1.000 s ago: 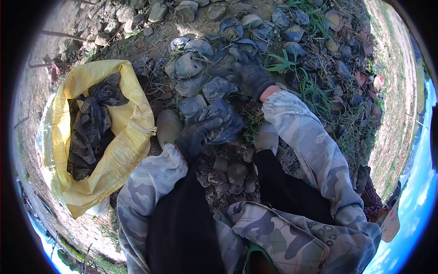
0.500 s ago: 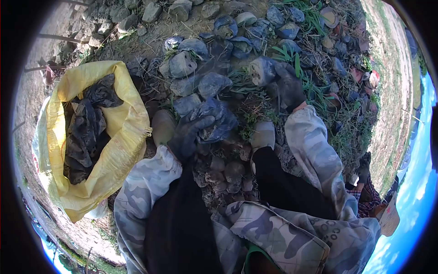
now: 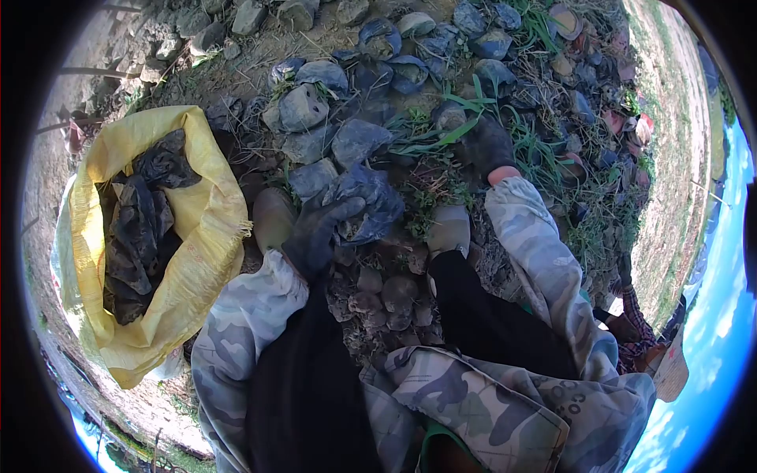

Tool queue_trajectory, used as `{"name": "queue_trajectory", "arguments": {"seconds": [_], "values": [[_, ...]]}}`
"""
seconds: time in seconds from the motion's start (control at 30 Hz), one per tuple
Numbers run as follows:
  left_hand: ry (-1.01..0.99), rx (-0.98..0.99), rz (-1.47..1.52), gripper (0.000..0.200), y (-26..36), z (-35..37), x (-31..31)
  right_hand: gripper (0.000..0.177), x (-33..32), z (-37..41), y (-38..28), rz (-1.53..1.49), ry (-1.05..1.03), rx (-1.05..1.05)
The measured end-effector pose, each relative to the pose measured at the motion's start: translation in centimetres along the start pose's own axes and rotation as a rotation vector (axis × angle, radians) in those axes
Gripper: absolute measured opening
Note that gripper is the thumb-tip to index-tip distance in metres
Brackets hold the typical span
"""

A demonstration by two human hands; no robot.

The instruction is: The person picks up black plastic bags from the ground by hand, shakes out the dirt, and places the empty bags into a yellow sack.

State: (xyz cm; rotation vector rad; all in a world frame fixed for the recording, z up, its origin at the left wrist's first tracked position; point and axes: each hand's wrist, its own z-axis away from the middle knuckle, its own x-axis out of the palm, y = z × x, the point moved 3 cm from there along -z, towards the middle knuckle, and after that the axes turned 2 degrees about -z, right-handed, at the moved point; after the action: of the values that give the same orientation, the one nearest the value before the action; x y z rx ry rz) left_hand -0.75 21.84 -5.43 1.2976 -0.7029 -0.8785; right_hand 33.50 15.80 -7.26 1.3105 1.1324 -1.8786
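My left hand (image 3: pixel 322 229), in a dark glove, is closed around a bunch of crumpled black plastic bags (image 3: pixel 371 201), held low between my boots. My right hand (image 3: pixel 487 148), gloved as well, reaches down into the grass. Its fingers are at a clod of soil (image 3: pixel 451 117), partly covered by green blades. Left of that clod lie several grey soil blocks (image 3: pixel 303 109), some still wrapped in dark plastic. To my left a yellow woven sack (image 3: pixel 225 201) stands wide open, with crumpled black plastic (image 3: pixel 138 236) inside.
Small round clods (image 3: pixel 400 293) lie on the ground between my legs. More wrapped clods (image 3: pixel 493 45) and grass (image 3: pixel 540 150) spread ahead and to the right. Another person (image 3: pixel 635 335) is low down at the far right.
My right hand has lowered the soil clod away from me into the grass. My left hand stays at about the same place with the crumpled plastic bags.
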Motion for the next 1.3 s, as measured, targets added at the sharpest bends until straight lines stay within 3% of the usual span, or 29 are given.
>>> {"name": "queue_trajectory", "arguments": {"seconds": [0.07,0.17,0.23,0.27,0.33,0.37,0.43,0.47,0.5,0.57,0.6,0.67,0.7,0.77,0.8,0.83,0.87,0.9,0.97,1.0,1.07,1.2,1.27,1.3], "values": [[0.026,0.217,-0.264,0.052,0.9,0.2,-0.2,0.029,0.3,-0.1,0.1,-0.022,0.034,-0.071],[0.047,0.3,-0.386,0.054,0.8,0.7,-0.2,0.02,0.5,-0.3,0.5,-0.102,0.068,-0.14],[0.048,0.316,-0.361,0.055,1.9,0.6,-0.5,0.014,1.0,-0.5,2.8,-0.425,-0.003,-0.066],[0.046,0.336,-0.338,0.056,2.3,0.4,-0.6,0.014,1.1,-0.4,3.6,-0.42,-0.002,-0.067],[0.055,0.358,-0.375,0.056,2.3,0.4,-0.5,0.009,0.7,-0.4,4.2,0.045,0.047,-0.01],[0.061,0.376,-0.415,0.056,2.2,0.5,-0.5,0.009,0.6,-0.4,4.4,0.045,0.043,-0.013],[0.085,0.404,-0.392,0.054,2.6,0.4,-0.6,0.013,-0.1,-0.5,4.0,-0.379,0.103,-0.095],[0.107,0.44,-0.369,0.052,2.9,0.4,-0.5,0.013,-0.2,-0.4,3.8,-0.378,0.099,-0.096],[0.107,0.442,-0.366,0.052,2.7,0.3,-0.3,0.015,-0.2,-0.3,4.0,-0.395,0.116,-0.086],[0.016,-0.008,0.053,0.047,0.9,-0.1,0.1,0.016,-0.4,-0.4,4.3,-0.414,0.136,-0.077],[0.015,-0.011,0.05,0.047,0.9,-0.2,-0.1,0.016,-0.6,-0.4,4.2,-0.387,0.158,-0.164],[0.063,0.429,-0.276,0.044,2.2,0.2,-0.3,0.016,-0.3,-0.3,3.9,-0.366,0.169,-0.253],[0.064,0.423,-0.271,0.044,2.3,0.3,-0.1,0.015,-0.8,0.0,3.6,-0.248,0.19,-0.316],[0.02,0.22,-0.216,0.04,1.9,-0.3,0.0,0.014,-1.8,0.0,3.2,-0.122,0.223,-0.38],[0.019,0.221,-0.217,0.04,2.2,-0.6,0.0,0.007,-1.8,-0.3,4.1,-0.15,0.146,-0.215],[0.069,0.367,-0.274,0.04,3.0,-0.6,-0.1,0.011,-1.3,-0.6,5.3,-0.18,0.066,-0.05],[0.119,0.51,-0.331,0.04,3.6,-0.4,-0.1,0.02,-0.6,-0.6,6.7,-0.281,0.161,-0.171],[0.118,0.505,-0.328,0.04,3.2,-0.1,0.0,0.02,-1.1,-0.3,6.0,-0.281,0.157,-0.169],[-0.007,0.131,-0.138,0.042,1.1,-0.2,0.3,0.036,-2.6,0.0,4.3,-0.231,0.073,0.224],[-0.005,0.131,-0.136,0.042,1.8,-0.5,0.3,0.036,-2.8,0.2,3.7,-0.229,0.073,0.222],[0.097,0.491,-0.336,0.046,4.1,-0.5,0.2,0.042,-2.3,1.0,2.8,-0.202,-0.059,0.31],[0.047,0.402,-0.309,0.048,3.8,-0.4,0.6,0.042,-1.5,1.1,-0.1,-0.065,-0.163,0.255],[-0.004,0.191,0.02,0.052,4.2,-0.7,0.8,0.041,-1.0,0.3,-0.8,-0.012,-0.123,0.279],[-0.004,0.191,0.019,0.052,3.8,-0.6,0.6,0.041,1.4,-0.8,2.1,-0.013,-0.123,0.279]]}}
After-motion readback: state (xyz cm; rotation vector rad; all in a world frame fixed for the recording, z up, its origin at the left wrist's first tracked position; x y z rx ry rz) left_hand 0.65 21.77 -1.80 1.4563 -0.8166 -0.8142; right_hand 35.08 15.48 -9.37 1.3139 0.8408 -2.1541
